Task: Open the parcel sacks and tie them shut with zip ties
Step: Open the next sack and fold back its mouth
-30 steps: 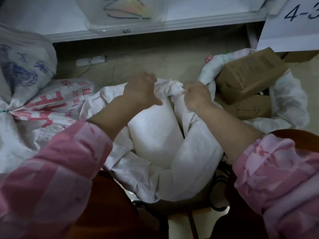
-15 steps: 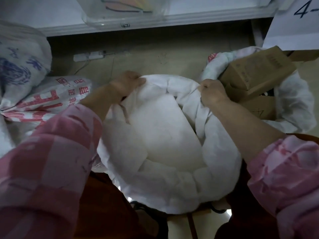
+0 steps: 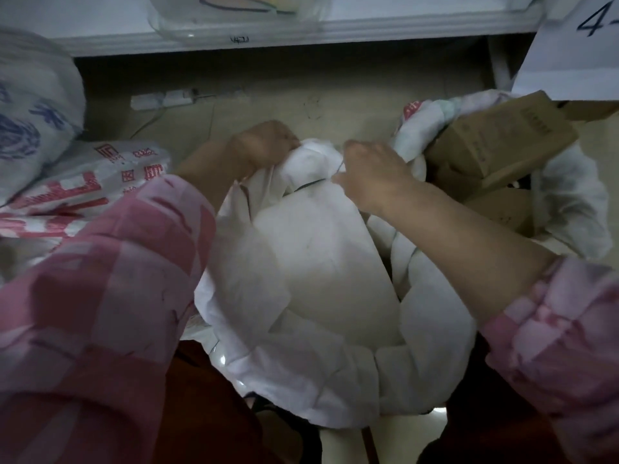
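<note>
Sleeves (image 3: 100, 296) of pink check cloth filled the near corners, and between them lay the white parcel sack (image 3: 321, 262), low in the middle of the view, with its rolled rim toward the person and its far end gathered into a neck.

The left hand (image 3: 264, 145) was curled around the bunched neck (image 3: 311, 159) and held it tight. The right hand (image 3: 371, 172) was just beside it, with the thumb and the first fingers pinched on a thin dark zip tie (image 3: 313, 184) that ran around the cloth under the bunch. I could not tell if the tie was already through its lock.

To do this step well, I think the left hand should keep the neck twisted and compact, and the right should pull the free end straight away from the lock, so that the band sits below the bunch and cannot slip off.

Farther away, a second open sack (image 3: 569, 202) with cardboard boxes (image 3: 502, 139) stood at the right, printed sacks (image 3: 67, 182) at the left, and a white shelf (image 3: 335, 28) behind.

Half a second before, the mouth was spread wide with the hands apart on its rim; now the hands had come together and the mouth was closed.
</note>
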The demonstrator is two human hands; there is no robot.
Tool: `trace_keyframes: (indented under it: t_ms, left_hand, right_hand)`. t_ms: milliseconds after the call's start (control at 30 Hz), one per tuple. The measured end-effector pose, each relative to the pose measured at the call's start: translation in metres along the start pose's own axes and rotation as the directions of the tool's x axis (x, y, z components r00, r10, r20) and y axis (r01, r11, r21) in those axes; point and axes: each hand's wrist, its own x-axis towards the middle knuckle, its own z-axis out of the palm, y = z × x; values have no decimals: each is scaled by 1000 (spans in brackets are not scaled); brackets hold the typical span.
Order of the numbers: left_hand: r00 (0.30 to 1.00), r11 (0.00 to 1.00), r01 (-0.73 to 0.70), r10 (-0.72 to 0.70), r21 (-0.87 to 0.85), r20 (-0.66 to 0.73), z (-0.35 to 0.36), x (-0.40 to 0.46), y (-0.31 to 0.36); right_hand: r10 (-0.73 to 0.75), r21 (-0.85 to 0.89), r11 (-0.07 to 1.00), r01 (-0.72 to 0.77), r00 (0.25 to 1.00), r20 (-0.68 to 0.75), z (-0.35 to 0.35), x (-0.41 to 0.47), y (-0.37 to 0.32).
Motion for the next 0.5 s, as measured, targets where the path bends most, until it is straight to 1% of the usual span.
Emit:
trace_keyframes:
  t_ms: [67, 100, 133, 167, 200, 233, 267, 300, 333, 367, 400, 467, 500]
  left_hand:
    - [1000, 998, -18, 17, -59, -17, 0, 1, 1]
    - [999, 997, -26, 23, -79, -41, 0, -1, 2]
    - [996, 995, -42, 36, -86, -78, 1, -3, 3]
    - [991, 998, -49, 44, -40, -125, 1, -2, 4]
    - [984, 998, -47, 54, 43, -171, -1, -5, 5]
    - [974, 983, -22, 62, 180, -219, -4, -9, 6]
    - [968, 938, 30, 59, 346, -243, -8, -17, 8]
    - [967, 869, 74, 58, 489, -248, -10, -24, 6]
    - [969, 797, 109, 49, 594, -244, -9, -31, 2]
    - [977, 750, 135, 6, 648, -211, -5, -37, -4]
    - [979, 732, 170, -50, 660, -196, -1, -41, -12]
    - [976, 726, 214, -134, 654, -171, 8, -40, -36]
    - [975, 720, 220, -168, 658, -143, 9, -38, -47]
  right_hand:
    - [27, -7, 1000, -26, 1000, 13, 4, 8, 0]
    - [53, 21, 998, -54, 999, 12, 5, 15, 3]
    - [69, 62, 996, -71, 997, 41, 6, 21, 8]
    - [99, 122, 987, -107, 992, 75, 8, 28, 13]
    - [129, 161, 976, -145, 986, 106, 8, 34, 18]
    - [152, 210, 962, -177, 980, 129, 9, 40, 23]
    - [186, 216, 952, -217, 970, 156, 10, 44, 28]
    - [219, 221, 942, -251, 963, 158, 11, 45, 31]
    - [254, 206, 936, -284, 954, 159, 9, 45, 34]
    - [266, 221, 928, -301, 948, 173, 10, 47, 37]
    - [291, 243, 912, -330, 939, 183, 12, 49, 39]
    - [319, 309, 875, -373, 924, 213, 10, 47, 36]
    - [362, 363, 828, -428, 901, 239, 8, 47, 34]
